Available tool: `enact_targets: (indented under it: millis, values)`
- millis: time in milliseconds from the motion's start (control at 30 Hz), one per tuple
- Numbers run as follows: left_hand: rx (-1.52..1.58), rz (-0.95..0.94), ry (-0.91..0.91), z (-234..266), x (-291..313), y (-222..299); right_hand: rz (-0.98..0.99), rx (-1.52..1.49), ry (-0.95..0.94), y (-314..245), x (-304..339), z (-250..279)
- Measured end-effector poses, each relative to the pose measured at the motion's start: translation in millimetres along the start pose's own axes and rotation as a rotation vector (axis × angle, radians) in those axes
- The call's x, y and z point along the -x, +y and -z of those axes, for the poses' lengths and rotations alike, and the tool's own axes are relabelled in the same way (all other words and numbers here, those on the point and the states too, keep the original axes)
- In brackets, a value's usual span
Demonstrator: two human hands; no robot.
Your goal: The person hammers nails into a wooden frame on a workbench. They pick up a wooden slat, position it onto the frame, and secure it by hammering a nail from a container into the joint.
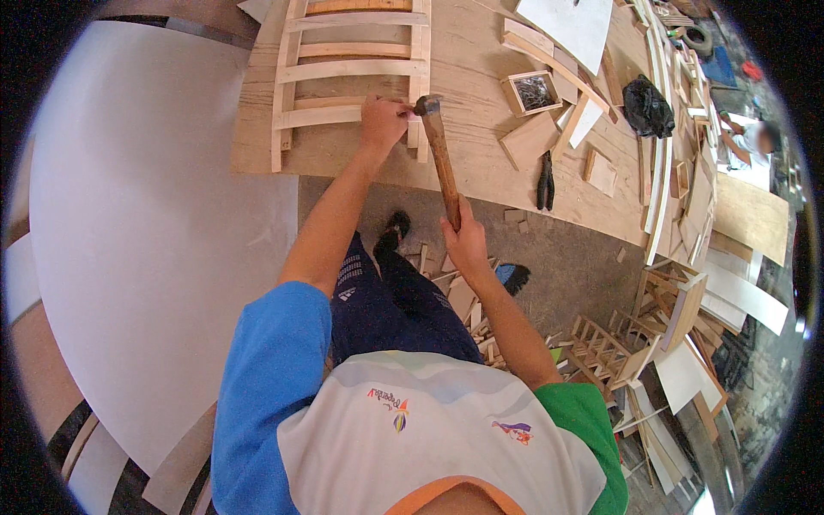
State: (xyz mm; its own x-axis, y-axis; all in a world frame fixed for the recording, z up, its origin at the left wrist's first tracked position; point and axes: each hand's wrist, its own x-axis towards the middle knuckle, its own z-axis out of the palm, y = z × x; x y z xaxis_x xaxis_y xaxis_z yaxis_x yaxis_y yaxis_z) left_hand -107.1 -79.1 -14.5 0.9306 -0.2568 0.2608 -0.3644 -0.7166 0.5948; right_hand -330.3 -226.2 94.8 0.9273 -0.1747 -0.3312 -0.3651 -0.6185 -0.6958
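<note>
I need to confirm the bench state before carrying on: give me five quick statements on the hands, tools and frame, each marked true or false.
1. The right hand holds the hammer by its wooden handle. True.
2. The slatted wooden frame lies on the floor. False: it lies on the wooden table.
3. The left hand is at the frame, close to the hammer's head. True.
4. The black-handled tool lies inside the small wooden box. False: it lies outside, on the table.
5. The black plastic bag is left of the box. False: it is to the right.
</note>
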Motion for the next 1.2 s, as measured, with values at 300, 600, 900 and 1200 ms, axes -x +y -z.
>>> enact_targets:
  millis: [300,600,900,1200]
  values:
    - [-0.038,-0.048,0.014,11,-2,7,0.066,0.032,0.043,10,-3,-3]
    - [0.004,-0.042,-0.016,-4,6,-8,0.098,0.002,0.097,14,7,-3]
    - [0.004,0.070,-0.055,8,-1,6,0.041,0.090,0.005,13,-4,-2]
    - [-0.013,0.025,-0.069,4,2,3,0.052,0.004,0.083,1,2,1]
